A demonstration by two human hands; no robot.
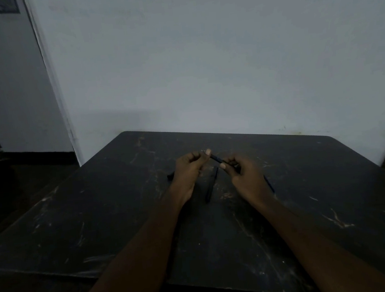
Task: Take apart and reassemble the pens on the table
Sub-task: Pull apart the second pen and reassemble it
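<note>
Near the middle of the table (77, 227) a second pen (210, 187) is laid. Beyond it, toward the far edge, the held pen (216, 158) is pinched at both ends by the left hand (189, 169) and the right hand (241, 171). Separation seems in hand; a straight opposite pull is needed.

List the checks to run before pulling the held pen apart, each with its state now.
1. Grip of the left hand on the held pen: ok, fingertips pinch one end.
2. Grip of the right hand on its other end: ok.
3. The held pen is off the table: ok, it spans between the hands.
4. The loose pen lies on the table between the wrists: ok.
5. Joint of the held pen loosened: cannot tell, too dark.
6. What the dark piece beside the left hand is: cannot tell.
</note>
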